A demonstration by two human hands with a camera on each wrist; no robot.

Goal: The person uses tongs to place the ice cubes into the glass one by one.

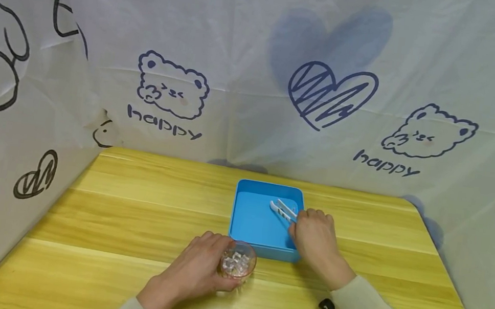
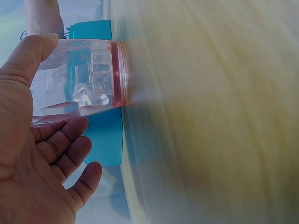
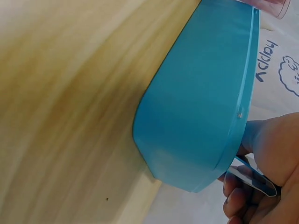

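My left hand [image 1: 196, 267] grips a clear, pink-tinted cup [image 1: 254, 264] on the table in front of the box, thumb and index finger round its side. Several clear cubes [image 2: 88, 88] lie at the bottom of that cup [image 2: 117, 77]. A square blue box [image 1: 250, 222] stands just beyond, open at the top. Over its right wall reaches my right hand [image 1: 317, 240], which holds a pair of white tongs [image 1: 281, 211] with the tips inside the box. A small clear piece seems to lie near the tips; its shape is hard to make out. The tongs' rear end [image 3: 254, 181] shows beneath my right palm.
The yellow wood-grain table [image 1: 139, 208] extends to both sides of the box. White cloth [image 1: 248, 72] printed with bears and hearts hangs behind and at the sides. A dark wrist-strap piece [image 1: 327, 308] sits by my right sleeve.
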